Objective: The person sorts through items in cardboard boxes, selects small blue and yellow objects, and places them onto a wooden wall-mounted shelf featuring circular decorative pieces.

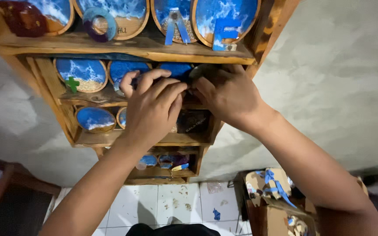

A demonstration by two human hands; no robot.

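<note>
Both hands meet at second shelf [110, 97] of wooden rack [265, 30]. Left hand [154, 109] curled, fingers closed over small dark item [188, 87], mostly hidden. Right hand [228, 94] at its 3 o'clock, fingertips touching same item; grip extent cannot tell. Blue round coasters [82, 74] at 9 o'clock.

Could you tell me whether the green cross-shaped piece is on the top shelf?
No, the green cross sits one shelf lower.
</note>
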